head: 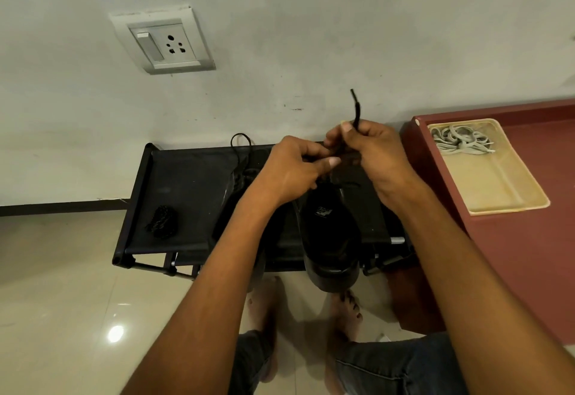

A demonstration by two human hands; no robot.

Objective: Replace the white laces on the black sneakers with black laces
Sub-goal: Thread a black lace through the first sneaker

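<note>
Black sneaker [329,233] sits heel toward the camera on the black fabric bench [183,195], and both hands are right up at its lacing area. The right hand [373,152] pinches a black lace [355,111], whose stiff tip pokes straight up above the fingers; the left hand [292,167] is curled in close against the shoe's upper, though I can't make out exactly what it grips. This looks like mid-threading of the new lace. Next move, I'd judge, calls for aiming that tip into an eyelet and drawing it through. The sneaker is all dark, glossy at the heel, with a pale logo on the insole. White laces [460,142] lie heaped in a cream tray [510,189], well apart.
</note>
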